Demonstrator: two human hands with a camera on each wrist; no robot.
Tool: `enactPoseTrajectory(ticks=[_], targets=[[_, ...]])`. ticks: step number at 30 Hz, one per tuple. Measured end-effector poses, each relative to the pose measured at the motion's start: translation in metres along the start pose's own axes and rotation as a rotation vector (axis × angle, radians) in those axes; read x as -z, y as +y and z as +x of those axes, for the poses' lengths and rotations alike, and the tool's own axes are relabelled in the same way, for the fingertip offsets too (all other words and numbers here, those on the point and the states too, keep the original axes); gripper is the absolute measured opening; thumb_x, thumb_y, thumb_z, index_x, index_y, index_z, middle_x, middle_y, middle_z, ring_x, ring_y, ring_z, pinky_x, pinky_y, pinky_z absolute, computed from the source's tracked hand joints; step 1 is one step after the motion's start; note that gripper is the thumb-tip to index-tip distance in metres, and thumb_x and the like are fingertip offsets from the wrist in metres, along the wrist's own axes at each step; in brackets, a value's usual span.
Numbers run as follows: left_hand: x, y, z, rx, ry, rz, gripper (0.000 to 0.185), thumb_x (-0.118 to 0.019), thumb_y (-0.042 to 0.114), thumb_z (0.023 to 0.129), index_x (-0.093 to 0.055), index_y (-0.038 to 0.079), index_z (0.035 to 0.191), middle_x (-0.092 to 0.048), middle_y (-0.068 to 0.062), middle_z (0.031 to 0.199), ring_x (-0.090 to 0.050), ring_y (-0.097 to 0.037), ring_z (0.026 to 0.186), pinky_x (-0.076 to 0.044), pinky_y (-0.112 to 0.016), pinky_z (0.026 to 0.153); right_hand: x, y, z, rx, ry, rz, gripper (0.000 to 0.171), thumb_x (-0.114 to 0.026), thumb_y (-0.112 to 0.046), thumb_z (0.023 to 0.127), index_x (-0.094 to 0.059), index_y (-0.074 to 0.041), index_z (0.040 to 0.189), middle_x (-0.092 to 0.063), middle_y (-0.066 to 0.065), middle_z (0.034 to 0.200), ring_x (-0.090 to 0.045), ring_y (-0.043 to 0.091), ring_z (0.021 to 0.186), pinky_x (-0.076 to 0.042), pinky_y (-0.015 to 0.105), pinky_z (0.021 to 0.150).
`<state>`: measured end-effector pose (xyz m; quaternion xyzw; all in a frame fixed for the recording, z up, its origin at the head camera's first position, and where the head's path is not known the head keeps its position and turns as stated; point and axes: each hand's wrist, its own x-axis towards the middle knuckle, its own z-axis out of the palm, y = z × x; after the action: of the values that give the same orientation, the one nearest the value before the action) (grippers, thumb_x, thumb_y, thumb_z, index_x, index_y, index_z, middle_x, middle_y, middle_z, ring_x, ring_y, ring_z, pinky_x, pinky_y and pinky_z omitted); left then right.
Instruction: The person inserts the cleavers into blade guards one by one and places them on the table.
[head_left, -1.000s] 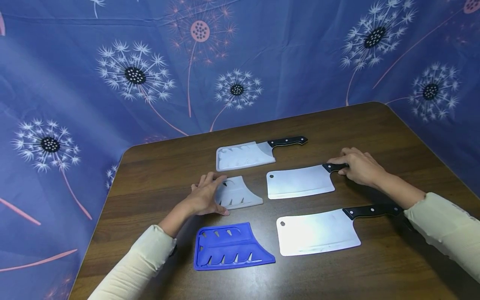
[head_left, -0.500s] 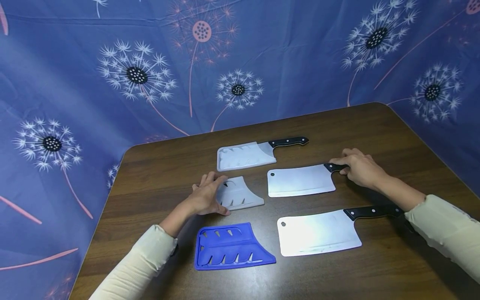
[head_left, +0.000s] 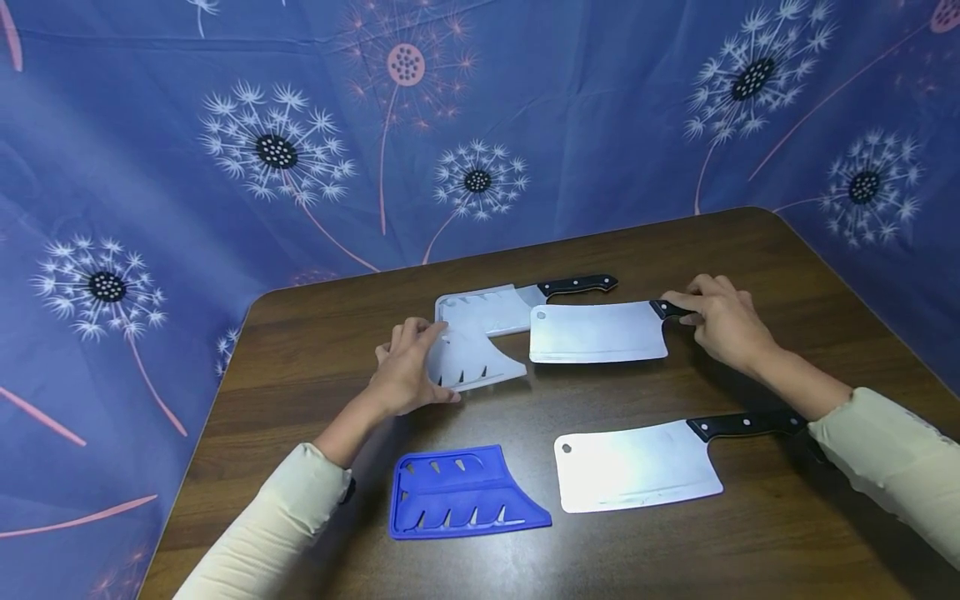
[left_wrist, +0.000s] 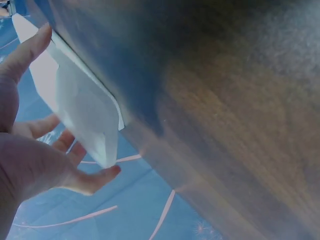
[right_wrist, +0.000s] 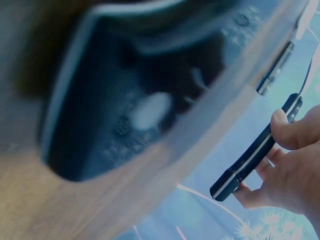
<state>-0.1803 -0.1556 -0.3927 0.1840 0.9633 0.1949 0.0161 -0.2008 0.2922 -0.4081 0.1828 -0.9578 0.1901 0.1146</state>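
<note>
Lifted since earlier: left hand [head_left: 405,375] grasps white sheath [head_left: 471,360], right hand [head_left: 723,321] grasps cleaver [head_left: 597,332] handle. One cleaver sheathed; two remain bare.

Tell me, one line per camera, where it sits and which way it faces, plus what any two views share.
Head: worn on the head, looks forward and down at the table; shows both sleeves, the left hand and the right hand.
Left wrist: on the left wrist, looks along the palm at the white sheath that the hand grips.
Right wrist: on the right wrist, looks at the cleaver; fingers pinch its black handle.
Shared: head and left wrist both show the white sheath; head and right wrist the cleaver.
</note>
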Motion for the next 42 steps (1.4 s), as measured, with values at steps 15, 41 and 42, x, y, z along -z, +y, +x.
enactPoseTrajectory(ticks=[15, 41, 42], targets=[[0.019, 0.004, 0.012, -0.052, 0.410, 0.046, 0.104, -0.094, 0.032, 0.055, -0.040, 0.017, 0.143, -0.037, -0.016, 0.133, -0.031, -0.036, 0.124, -0.023, -0.064, 0.095, 0.021, -0.008, 0.016, -0.004, 0.302, 0.080, 0.065, -0.048, 0.027, 0.068, -0.063, -0.001, 0.124, -0.050, 0.021, 0.106, -0.040, 0.038, 0.098, -0.022, 0.054, 0.079], [0.033, 0.013, 0.014, -0.131, 0.514, 0.061, 0.103, -0.096, 0.025, 0.053, -0.043, 0.013, 0.141, -0.035, -0.017, 0.135, -0.030, -0.038, 0.126, -0.016, -0.067, 0.099, 0.034, -0.025, 0.024, 0.178, 0.527, 0.025, 0.066, -0.048, 0.027, 0.066, -0.068, -0.006, 0.119, -0.048, 0.025, 0.100, -0.036, 0.041, 0.092, -0.019, 0.051, 0.078], [0.033, 0.012, 0.014, -0.132, 0.515, 0.062, 0.103, -0.096, 0.025, 0.053, -0.043, 0.013, 0.141, -0.035, -0.017, 0.135, -0.030, -0.038, 0.125, -0.016, -0.067, 0.099, 0.034, -0.025, 0.024, 0.177, 0.528, 0.025, 0.066, -0.048, 0.027, 0.065, -0.068, -0.006, 0.119, -0.049, 0.025, 0.101, -0.036, 0.041, 0.093, -0.018, 0.050, 0.078]])
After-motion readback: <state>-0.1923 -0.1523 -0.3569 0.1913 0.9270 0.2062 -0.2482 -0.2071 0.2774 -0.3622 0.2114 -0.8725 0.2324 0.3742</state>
